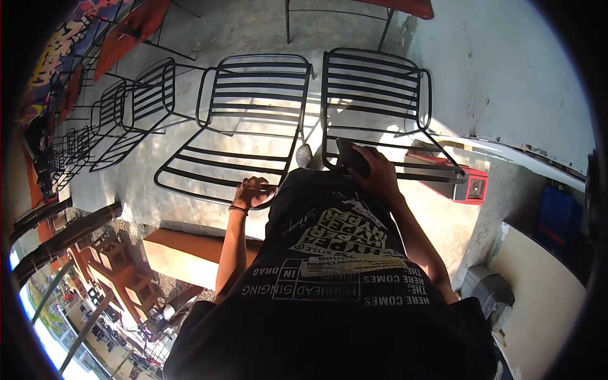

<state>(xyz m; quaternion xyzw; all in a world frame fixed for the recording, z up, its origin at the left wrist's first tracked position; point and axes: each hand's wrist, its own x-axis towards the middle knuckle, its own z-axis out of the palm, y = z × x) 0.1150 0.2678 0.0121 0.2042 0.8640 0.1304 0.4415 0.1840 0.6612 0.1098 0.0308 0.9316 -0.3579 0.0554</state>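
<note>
From my seat at the far end of the feed, nearest to me is the black printed T-shirt (329, 253), with a forearm on each side. The right hand (379, 172) has its fingers closed around a dark, flat-sided object (348, 158) at the front part of the right slatted chair (373, 90); I can't tell what it is, or whether it is stiff or soft. A grip across its broad sides, as here, looks the surest.

The left hand (254, 192), a dark band at its wrist, is at the near front corner of the left slatted chair (258, 85). Its fingers are bent, but I cannot tell whether they grip the rim or only rest there.

Both chairs look like thin metal, so I judge them rigid, fairly light and perhaps slick where smooth; I'd hold the outer tube rather than a slat.

Between them shows a pale, speckled shoe tip (304, 156). A red-framed box (477, 188) sits by the right chair. Farther off, more slatted chairs (152, 95) recede leftward, and a red tabletop (408, 6) crosses the upper edge near the pale wall (513, 76).
</note>
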